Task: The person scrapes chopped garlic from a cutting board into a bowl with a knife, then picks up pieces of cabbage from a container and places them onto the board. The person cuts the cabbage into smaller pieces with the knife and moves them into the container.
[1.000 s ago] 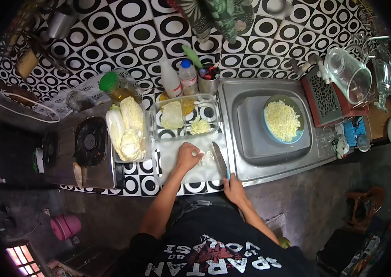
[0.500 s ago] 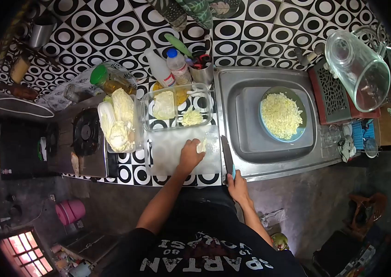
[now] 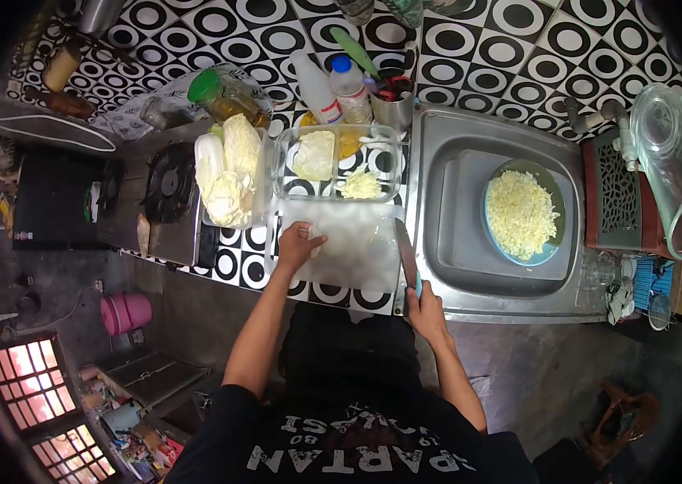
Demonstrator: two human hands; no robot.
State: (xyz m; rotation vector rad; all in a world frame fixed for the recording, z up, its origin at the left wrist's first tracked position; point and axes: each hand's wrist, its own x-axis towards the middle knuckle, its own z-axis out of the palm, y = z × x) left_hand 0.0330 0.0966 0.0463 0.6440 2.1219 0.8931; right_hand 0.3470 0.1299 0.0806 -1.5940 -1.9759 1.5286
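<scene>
A black-and-white circle-patterned tiled counter (image 3: 236, 262) carries a translucent plastic cutting board (image 3: 349, 250), a clear rectangular glass dish (image 3: 339, 165) (cabbage inside) and a steel gas stove (image 3: 168, 189).

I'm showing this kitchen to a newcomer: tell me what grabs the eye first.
The black-and-white circle tiles covering wall and counter. Then the blue bowl of chopped cabbage in the steel sink, and the left hand on a cabbage piece on the cutting board, right hand holding the knife.

Left hand (image 3: 299, 244) curled, palm down, arm extended; right hand (image 3: 424, 310) fisted, lower, near the body.
</scene>
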